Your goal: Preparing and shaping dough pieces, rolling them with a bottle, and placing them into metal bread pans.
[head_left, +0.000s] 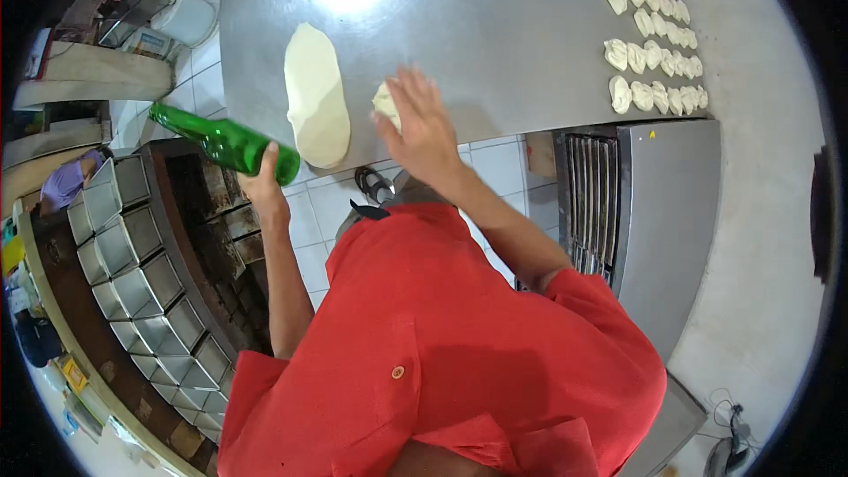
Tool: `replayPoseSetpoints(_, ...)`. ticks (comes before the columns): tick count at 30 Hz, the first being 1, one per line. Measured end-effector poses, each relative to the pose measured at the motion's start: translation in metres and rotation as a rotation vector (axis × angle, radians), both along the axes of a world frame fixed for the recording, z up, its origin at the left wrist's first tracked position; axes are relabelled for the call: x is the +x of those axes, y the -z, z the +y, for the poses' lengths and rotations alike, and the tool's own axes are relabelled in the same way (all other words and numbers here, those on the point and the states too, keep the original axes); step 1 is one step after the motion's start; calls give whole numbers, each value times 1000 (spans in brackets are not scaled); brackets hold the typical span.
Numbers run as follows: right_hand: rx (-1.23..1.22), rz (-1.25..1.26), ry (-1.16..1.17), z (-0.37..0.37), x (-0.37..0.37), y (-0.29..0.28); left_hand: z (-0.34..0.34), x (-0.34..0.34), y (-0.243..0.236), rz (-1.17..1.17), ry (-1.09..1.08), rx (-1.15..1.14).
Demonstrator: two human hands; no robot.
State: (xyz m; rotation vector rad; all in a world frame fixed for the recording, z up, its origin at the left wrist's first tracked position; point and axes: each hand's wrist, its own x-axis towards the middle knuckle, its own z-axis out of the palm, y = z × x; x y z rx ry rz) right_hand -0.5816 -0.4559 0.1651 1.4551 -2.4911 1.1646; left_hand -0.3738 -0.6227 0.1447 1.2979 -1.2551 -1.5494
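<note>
My left hand (261, 192) grips a green glass bottle (216, 140) by its wide bottom end, the neck pointing away to the left past the table's edge. Just right of it, a long, flattened oval of pale dough (316, 102) lies on the metal table (495, 44). My right hand (424, 128) rests on a small lump of dough (382, 100) near the front edge. Its fingers are stretched out and a little blurred, and they hide much of that lump.
Several rows of small dough pieces (636, 55) sit at the table's right end. Below them stands a steel cabinet (671, 203) beside a rack of trays (594, 199). Empty metal loaf pans (146, 287) are lined up at the left, and white buckets (185, 18) stand at far left.
</note>
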Motion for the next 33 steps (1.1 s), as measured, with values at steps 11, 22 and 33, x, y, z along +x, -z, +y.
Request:
replayPoseSetpoints(11, 228, -208, 162, -92, -78, 112, 14, 38, -19, -303, 323, -44)
replayPoseSetpoints(22, 279, 297, -377, 62, -27, -4, 43, -78, -58, -686, 1251, -375)
replayPoseSetpoints(33, 436, 210, -220, 11, -127, 55, 25, -161, 77, -290, 525, -677)
